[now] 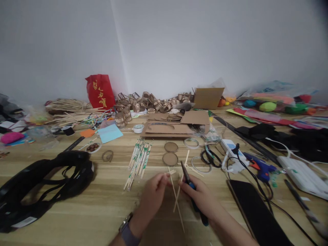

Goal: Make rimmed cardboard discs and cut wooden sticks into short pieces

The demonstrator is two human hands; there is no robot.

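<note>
My left hand [155, 191], with a watch on its wrist, is closed with thumb and fingers together around a thin wooden stick [179, 213]. In my right hand [201, 196] are pliers [186, 173] with black jaws and blue-and-black handles, pointing away from me. A second thin stick [176, 201] runs by the right fingertips and crosses the first one. Short pieces of stick [187, 158] lie just beyond the pliers. Two round cardboard discs [170, 159] rest on the table ahead of my hands. Wrapped chopsticks [138, 155] lie to the left of the discs.
A black strapped device [74, 160] occupies the left side. To the right are a phone [256, 212], a blue glue gun [263, 169], cables, black scissors [211, 157] and a power strip [302, 174]. Cardboard sheets [166, 130] and small woven stick items [137, 107] stand at the back.
</note>
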